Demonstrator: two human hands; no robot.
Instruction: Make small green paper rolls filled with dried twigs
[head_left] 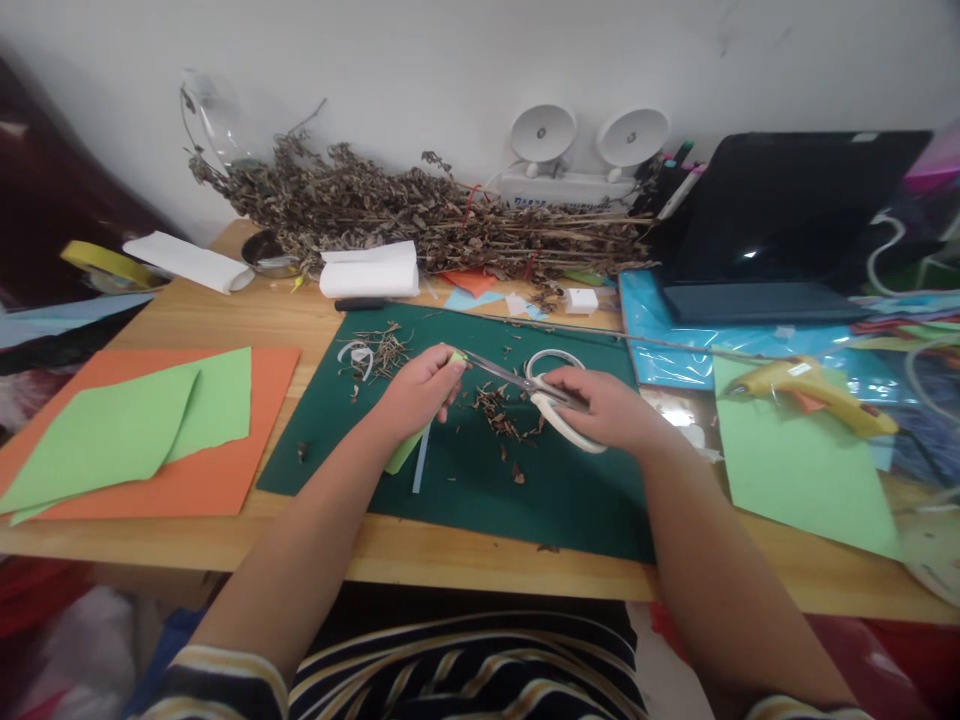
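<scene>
My left hand (pixel 426 390) is closed on a piece of light green paper (pixel 403 454), whose lower end hangs below the palm and whose tip shows by the thumb. White-handled scissors (pixel 530 385) are in my right hand (pixel 604 408), with fingers around the handles. Their blades point left and reach the green tip at my left thumb. A narrow light blue paper strip (pixel 421 466) lies just under my left hand on the dark green cutting mat (pixel 480 518). Dried leaf bits (pixel 499 412) lie between my hands, and a heap of dry stems (pixel 386 350) lies behind the left one.
Orange and green paper sheets (pixel 112 435) lie at left. A yellow glue gun (pixel 814 390) rests on green paper (pixel 810 480) at right. Dried plants (pixel 360 205) line the wall, with a white roll (pixel 370 272) in front. A dark tablet (pixel 799 220) stands at back right.
</scene>
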